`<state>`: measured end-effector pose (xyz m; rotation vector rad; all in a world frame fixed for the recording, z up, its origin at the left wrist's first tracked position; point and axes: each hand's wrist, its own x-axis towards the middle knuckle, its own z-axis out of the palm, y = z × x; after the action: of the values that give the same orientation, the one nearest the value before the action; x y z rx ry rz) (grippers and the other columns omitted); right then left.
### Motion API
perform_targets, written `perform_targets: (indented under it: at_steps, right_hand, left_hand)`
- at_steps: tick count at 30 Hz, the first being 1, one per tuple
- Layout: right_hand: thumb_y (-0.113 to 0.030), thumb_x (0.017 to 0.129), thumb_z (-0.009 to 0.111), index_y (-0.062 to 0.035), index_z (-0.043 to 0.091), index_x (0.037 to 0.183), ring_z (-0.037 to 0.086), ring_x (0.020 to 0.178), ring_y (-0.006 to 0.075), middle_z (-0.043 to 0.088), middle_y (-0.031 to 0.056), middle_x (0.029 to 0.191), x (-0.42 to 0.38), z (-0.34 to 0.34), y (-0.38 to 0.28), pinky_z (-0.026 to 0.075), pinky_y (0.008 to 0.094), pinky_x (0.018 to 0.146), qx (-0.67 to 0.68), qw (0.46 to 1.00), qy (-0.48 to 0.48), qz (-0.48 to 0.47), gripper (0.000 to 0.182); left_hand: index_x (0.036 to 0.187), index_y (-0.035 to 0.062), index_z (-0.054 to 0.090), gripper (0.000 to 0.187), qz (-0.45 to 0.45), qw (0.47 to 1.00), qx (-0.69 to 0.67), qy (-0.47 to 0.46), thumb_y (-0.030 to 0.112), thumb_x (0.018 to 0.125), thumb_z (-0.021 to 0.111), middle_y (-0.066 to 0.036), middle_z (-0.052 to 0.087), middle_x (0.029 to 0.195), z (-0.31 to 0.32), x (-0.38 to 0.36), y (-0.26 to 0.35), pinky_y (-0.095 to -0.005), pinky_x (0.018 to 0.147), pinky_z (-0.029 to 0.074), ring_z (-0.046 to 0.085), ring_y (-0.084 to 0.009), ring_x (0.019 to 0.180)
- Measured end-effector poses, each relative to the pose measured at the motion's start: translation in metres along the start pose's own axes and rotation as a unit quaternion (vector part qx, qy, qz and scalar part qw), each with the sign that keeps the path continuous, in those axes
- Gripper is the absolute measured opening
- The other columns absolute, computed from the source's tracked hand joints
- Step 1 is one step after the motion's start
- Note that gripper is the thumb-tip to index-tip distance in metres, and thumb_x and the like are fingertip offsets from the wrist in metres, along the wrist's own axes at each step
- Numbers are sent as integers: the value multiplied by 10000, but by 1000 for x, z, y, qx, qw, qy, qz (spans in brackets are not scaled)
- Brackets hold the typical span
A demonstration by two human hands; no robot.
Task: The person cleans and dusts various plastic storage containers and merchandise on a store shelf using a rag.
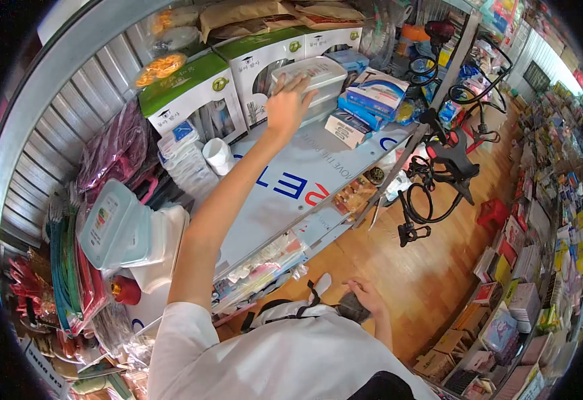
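Observation:
My left hand (290,99) reaches across the shelf and rests on a clear plastic food container (321,75) with a whitish lid. Its fingers lie stretched over the lid's near side, not wrapped round it. The container stands in front of white-and-green boxes (265,67), beside blue-and-white boxes (375,93). Low at my side, my right hand (367,298) hangs with loosely bent fingers apart, holding nothing that I can see. A dark grey patch (353,308) lies close to it.
A white cup (219,157) and wrapped white packs (186,157) stand on the shelf (265,200). Nearer are stacked light-blue containers (115,227). Black cables and a stand (451,163) hang at the shelf's end. Stocked shelves (525,287) line the right, across the wood-look floor (425,267).

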<state>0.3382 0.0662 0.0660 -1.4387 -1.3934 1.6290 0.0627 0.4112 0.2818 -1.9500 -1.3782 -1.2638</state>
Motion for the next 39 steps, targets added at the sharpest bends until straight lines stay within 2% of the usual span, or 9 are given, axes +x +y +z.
perform_targets:
  at_steps: [8, 9, 13, 20, 23, 28, 29, 32, 39]
  right_hand:
    - [-207, 1000, 495, 35, 625, 1097, 618, 714, 144, 659, 85, 781, 38, -11, -34, 489, 278, 660, -95, 995, 22, -20, 292]
    - [-205, 999, 494, 36, 623, 1103, 617, 719, 144, 657, 85, 789, 45, -9, -39, 490, 279, 663, -109, 993, 16, -40, 292]
    - [-206, 996, 499, 40, 615, 1111, 614, 733, 140, 651, 82, 829, 69, 9, -59, 489, 278, 671, -112, 990, -36, -79, 296]
    - [-184, 979, 540, 19, 597, 1086, 638, 818, 134, 667, 94, 893, 98, 64, -60, 498, 294, 742, -136, 958, -249, -49, 236]
    - [-185, 974, 552, 1, 600, 1069, 647, 805, 158, 672, 112, 897, 104, 85, -59, 501, 306, 734, -171, 930, -309, -104, 215]
    - [-249, 972, 542, -31, 602, 1065, 666, 854, 287, 680, 157, 938, 98, 108, -73, 508, 369, 748, -250, 906, -307, -152, 245]
    - [-264, 972, 537, -38, 600, 1071, 666, 869, 314, 680, 163, 944, 95, 109, -70, 508, 382, 752, -273, 903, -295, -153, 254]
    - [-242, 965, 569, 2, 595, 1070, 673, 882, 235, 683, 141, 945, 91, 114, -42, 519, 329, 766, -268, 906, -292, -147, 267]
    - [-231, 964, 554, 31, 600, 1079, 676, 901, 252, 681, 172, 965, 69, 115, -34, 523, 327, 758, -210, 917, -321, -112, 290]
  left_hand:
    - [1105, 114, 697, 361, 10, 998, 54, 12, 345, 828, 692, -49, 668, 1188, 5, -1, 0, -377, 863, 545, 610, -344, 1124]
    - [1250, 132, 618, 510, 9, 998, 51, -35, 391, 817, 692, -91, 584, 1319, 7, -4, -4, -405, 885, 537, 554, -380, 1194]
    - [1463, 179, 380, 765, 4, 1000, 25, 8, 458, 815, 678, -178, 269, 1538, -35, -11, 26, -503, 1041, 410, 321, -460, 1360]
    - [1260, 115, 568, 513, 16, 999, 16, 25, 315, 811, 713, -168, 364, 1476, -193, -48, 70, -546, 1092, 317, 316, -423, 1371]
    - [1222, 106, 594, 505, -49, 994, 97, 22, 248, 766, 758, -160, 434, 1426, -270, -65, 57, -535, 1088, 317, 344, -400, 1363]
    - [1140, 118, 632, 479, -143, 954, 258, 48, 201, 702, 806, -105, 548, 1319, -386, -116, 5, -520, 1088, 280, 435, -383, 1272]
    - [1148, 123, 635, 491, -167, 943, 287, 27, 217, 701, 813, -84, 537, 1341, -400, -126, 1, -519, 1101, 264, 423, -374, 1292]
    - [1214, 134, 633, 502, -223, 919, 318, -62, 196, 741, 793, -37, 520, 1393, -428, -159, -16, -497, 1123, 264, 386, -347, 1352]
    - [1189, 91, 675, 401, -184, 954, 237, -17, 20, 795, 698, -69, 571, 1349, -416, -178, -22, -467, 1096, 340, 370, -356, 1370]
